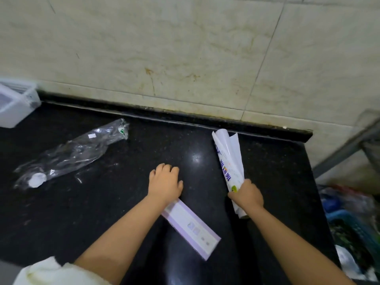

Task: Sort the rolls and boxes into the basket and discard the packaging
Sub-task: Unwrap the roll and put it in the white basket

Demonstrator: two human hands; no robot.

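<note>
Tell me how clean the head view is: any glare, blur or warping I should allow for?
Head view: a bright glare spot on the black countertop between the left hand and right hand; the right edge is smeared around the blue basket; wide-angle bending curves the counter's back edge; the clear plastic wrapper glints.

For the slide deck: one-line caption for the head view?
Left hand holds a purple-edged box, right hand grips a paper-wrapped roll; clear plastic packaging lies on the black counter.
</note>
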